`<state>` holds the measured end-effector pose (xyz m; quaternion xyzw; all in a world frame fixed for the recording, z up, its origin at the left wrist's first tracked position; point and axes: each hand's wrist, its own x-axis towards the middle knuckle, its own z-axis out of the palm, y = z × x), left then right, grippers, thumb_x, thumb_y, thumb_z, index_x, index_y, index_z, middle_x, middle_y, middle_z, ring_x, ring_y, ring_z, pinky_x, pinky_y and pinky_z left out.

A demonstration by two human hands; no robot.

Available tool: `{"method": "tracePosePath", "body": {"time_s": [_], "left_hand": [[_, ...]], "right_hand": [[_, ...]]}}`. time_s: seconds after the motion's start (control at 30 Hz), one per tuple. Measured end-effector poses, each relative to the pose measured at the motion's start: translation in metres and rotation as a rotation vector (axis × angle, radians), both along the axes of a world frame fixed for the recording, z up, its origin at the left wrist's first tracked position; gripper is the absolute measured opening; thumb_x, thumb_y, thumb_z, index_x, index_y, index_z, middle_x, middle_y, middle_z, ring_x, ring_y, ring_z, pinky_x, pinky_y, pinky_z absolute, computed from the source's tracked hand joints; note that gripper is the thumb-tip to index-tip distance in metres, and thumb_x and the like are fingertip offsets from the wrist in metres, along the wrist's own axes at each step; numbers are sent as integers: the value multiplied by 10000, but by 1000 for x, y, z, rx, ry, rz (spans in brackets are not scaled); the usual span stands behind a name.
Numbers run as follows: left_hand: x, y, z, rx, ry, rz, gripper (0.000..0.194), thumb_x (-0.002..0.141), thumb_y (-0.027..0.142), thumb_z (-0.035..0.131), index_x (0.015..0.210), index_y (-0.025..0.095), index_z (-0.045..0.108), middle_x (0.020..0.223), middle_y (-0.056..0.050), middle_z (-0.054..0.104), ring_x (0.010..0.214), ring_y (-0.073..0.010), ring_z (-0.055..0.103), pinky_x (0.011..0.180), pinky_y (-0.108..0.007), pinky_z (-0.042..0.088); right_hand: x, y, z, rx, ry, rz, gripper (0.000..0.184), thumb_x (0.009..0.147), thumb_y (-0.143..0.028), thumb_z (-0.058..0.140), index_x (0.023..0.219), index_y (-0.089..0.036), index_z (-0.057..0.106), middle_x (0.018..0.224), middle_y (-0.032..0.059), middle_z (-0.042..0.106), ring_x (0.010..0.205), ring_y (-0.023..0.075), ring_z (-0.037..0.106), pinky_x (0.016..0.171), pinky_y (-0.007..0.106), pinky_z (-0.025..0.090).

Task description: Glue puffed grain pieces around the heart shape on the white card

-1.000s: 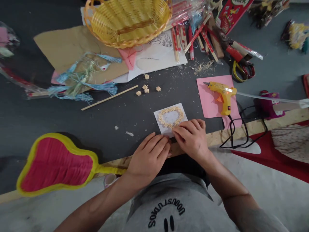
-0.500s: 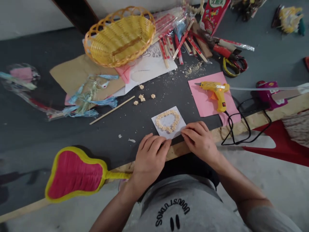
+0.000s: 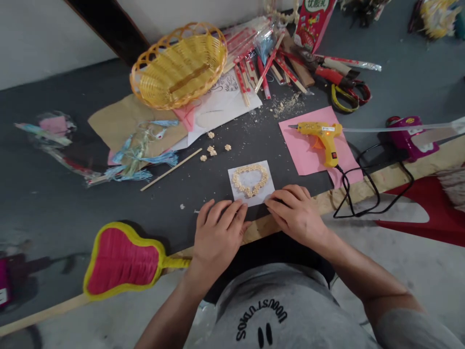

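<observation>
Both bare hands work at the near edge of a small square white card (image 3: 250,179), which lies flat on the dark grey tabletop (image 3: 163,208). The left hand (image 3: 217,237) has its fingers extended, tips at the card's near left corner; its thumb is partly hidden, and whether it grips cannot be told. The right hand (image 3: 300,218) has its fingertips drawn together at the near right corner; a firm pinch cannot be confirmed. Just beyond the fingertips, on the card, sits a heart-like outline of pale, bead-like clusters (image 3: 250,193). The step in hand is judged to be steadying or aligning the card. The next move calls for light, level contact at both corners, fingers clear of the outline. Beyond the left hand lie several loose pale clusters (image 3: 211,151) and a thin wooden stick (image 3: 170,169). Beyond and to the right of the right hand, a yellow glue gun (image 3: 329,138) rests on pink paper (image 3: 300,155), its indicator glowing orange.
</observation>
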<state>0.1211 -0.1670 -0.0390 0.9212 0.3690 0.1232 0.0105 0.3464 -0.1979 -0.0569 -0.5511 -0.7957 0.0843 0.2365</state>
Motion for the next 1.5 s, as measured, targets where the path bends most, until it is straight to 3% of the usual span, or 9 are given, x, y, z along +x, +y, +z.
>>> {"method": "tracePosePath", "body": {"time_s": [0.2, 0.4, 0.57, 0.73, 0.9, 1.13, 1.5], "left_hand": [[9, -6, -4, -24, -70, 20, 279, 923, 122, 594, 1197, 80, 631, 1153, -136, 703, 1065, -268, 615, 969, -432, 523], [11, -7, -20, 7, -186, 148, 305, 944, 110, 552, 1242, 154, 604, 1129, -113, 711, 1039, -252, 644, 940, -442, 539], [10, -6, -23, -1, -167, 238, 316, 963, 172, 548, 1274, 170, 602, 1133, -121, 709, 1060, -267, 628, 974, -472, 498], [9, -9, -21, -25, -98, 210, 316, 953, 222, 581, 1264, 194, 631, 1171, -125, 697, 1091, -287, 614, 1014, -508, 463], [10, -7, -19, -8, -63, 155, 271, 944, 175, 590, 1207, 135, 643, 1178, -125, 708, 1108, -282, 615, 1054, -499, 463], [11, -4, -15, -41, -60, 127, 282, 944, 143, 561, 1211, 87, 631, 1176, -154, 697, 1120, -282, 619, 1056, -503, 492], [10, -7, -12, -53, -44, 94, 275, 930, 222, 616, 1196, 179, 670, 1226, -165, 642, 1151, -315, 596, 1015, -550, 531]], "right_hand": [[1, 3, 0, 6, -19, 15, 141, 947, -213, 615, 1044, -217, 718, 1039, 25, 738, 959, 213, 542, 807, 371, 400], [2, 4, 1, -8, -33, 18, 147, 956, -230, 601, 1045, -232, 718, 1042, 26, 739, 954, 213, 544, 790, 371, 399], [1, 4, 1, -14, -35, 21, 144, 953, -222, 599, 1032, -233, 719, 1033, 20, 741, 950, 214, 547, 786, 374, 397], [2, 5, 3, -45, -24, 24, 137, 962, -234, 593, 1004, -243, 724, 1037, 27, 743, 959, 212, 569, 796, 372, 414], [1, 15, 5, -48, 85, -12, 161, 980, -232, 567, 1013, -197, 720, 992, 53, 736, 902, 190, 588, 808, 352, 476], [-4, 34, 7, -111, -6, -34, 232, 941, -229, 605, 1156, -220, 690, 1136, 93, 665, 1057, 267, 509, 875, 421, 464], [5, 80, 15, -152, -211, 258, 101, 916, -263, 673, 1001, -272, 726, 1114, 25, 681, 1057, 257, 445, 805, 406, 347]]}}
